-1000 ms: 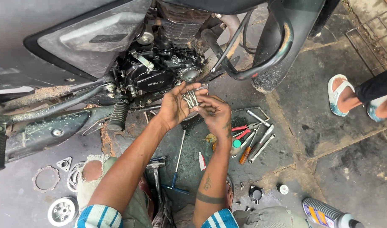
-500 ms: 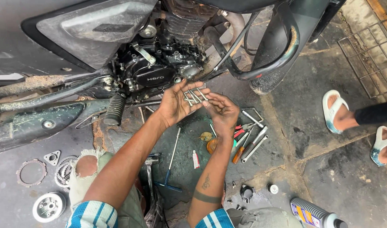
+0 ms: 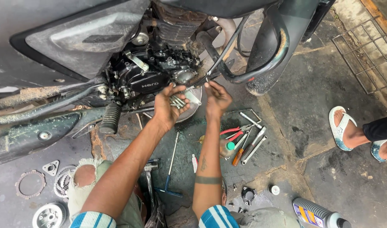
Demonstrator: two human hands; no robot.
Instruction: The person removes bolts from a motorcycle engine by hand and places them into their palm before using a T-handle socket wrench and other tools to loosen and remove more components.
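My left hand (image 3: 169, 106) is cupped palm-up below the black motorcycle engine (image 3: 149, 78) and holds several long silver bolts (image 3: 177, 101). My right hand (image 3: 217, 98) is raised beside it, fingers pinched at the engine's open side near a bolt; whether it grips one is hard to tell. A round metal engine cover (image 3: 192, 103) shows just behind both hands.
Red pliers (image 3: 235, 131), spanners (image 3: 251, 143) and screwdrivers lie on the wet ground to the right. A T-handle wrench (image 3: 171, 169) lies between my arms. Clutch plates (image 3: 31, 184) sit at lower left, an oil bottle (image 3: 318, 214) at lower right. Another person's sandalled foot (image 3: 342, 128) stands far right.
Both hands have risen from picking through bolts in my left palm toward the engine. My right hand left the palm and now reaches the engine's side. The camera moved closer.
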